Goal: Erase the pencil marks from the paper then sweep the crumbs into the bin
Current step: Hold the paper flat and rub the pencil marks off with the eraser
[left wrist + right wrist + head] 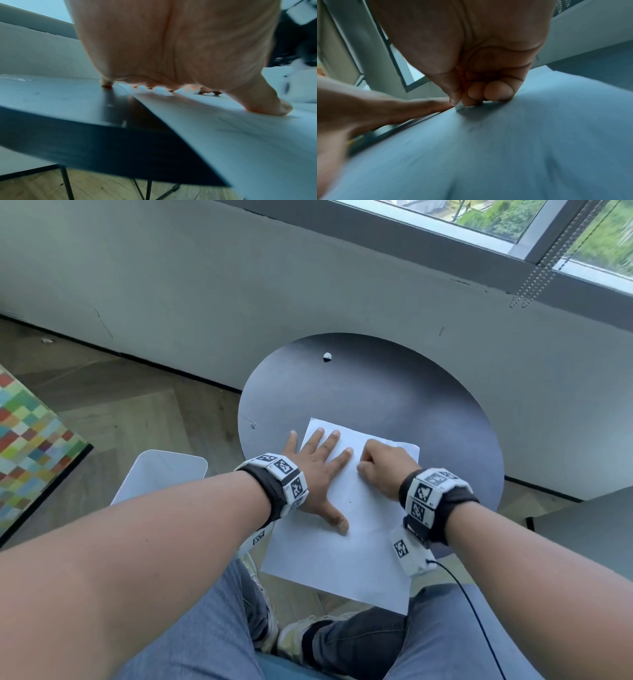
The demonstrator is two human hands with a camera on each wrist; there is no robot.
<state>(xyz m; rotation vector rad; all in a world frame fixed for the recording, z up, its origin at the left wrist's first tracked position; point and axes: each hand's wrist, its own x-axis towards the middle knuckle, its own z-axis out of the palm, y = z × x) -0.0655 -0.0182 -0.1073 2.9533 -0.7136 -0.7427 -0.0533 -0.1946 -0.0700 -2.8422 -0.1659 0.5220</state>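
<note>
A white sheet of paper (342,559) lies on the round black table (376,388), and its near end overhangs the table edge. My left hand (318,470) presses flat on the sheet's left side with fingers spread; the little finger rests on the table. My right hand (383,467) is curled near the sheet's far right part. In the right wrist view its fingertips (498,92) pinch a small white eraser (459,107) down against the paper (505,148). Faint grey marks (471,128) show just in front of the eraser. A tiny dark speck (349,503) sits mid-sheet.
A white bin (161,474) stands on the wooden floor left of the table, below my left forearm. A small white lump (327,356) lies at the table's far side. A grey wall and window run behind. My knees are under the sheet's overhang.
</note>
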